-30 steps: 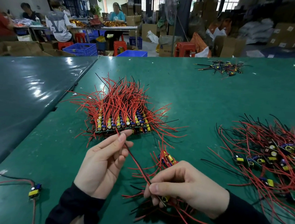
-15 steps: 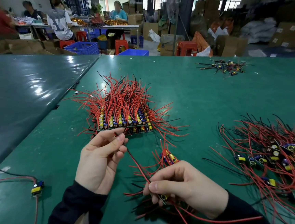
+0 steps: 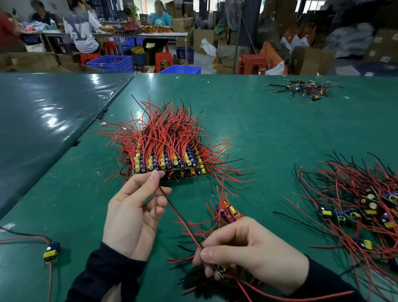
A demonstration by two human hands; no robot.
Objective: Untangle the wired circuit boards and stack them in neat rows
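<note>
**Green table, workshop behind**

Green mat table (image 3: 279,124); grey one adjoins at left. Stacked boards (image 3: 170,162) mid-table, tangled pile (image 3: 368,213) at right edge, partly cut off. Left hand (image 3: 134,215) pinches a red wire (image 3: 178,215); right hand (image 3: 254,252) pinches a small board (image 3: 222,268), mostly hidden under its fingers. Seated workers, cartons and stools beyond far edge, blurred.

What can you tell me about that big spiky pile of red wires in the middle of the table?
The neat stack is many small green circuit boards laid in rows, edges lined up. Yellow and blue parts crowd their tops. Thin red wires, with a few black ones, spring up and fan outward like bristles. It rests flat on the green table, and the left hand reaches its near edge.
</note>
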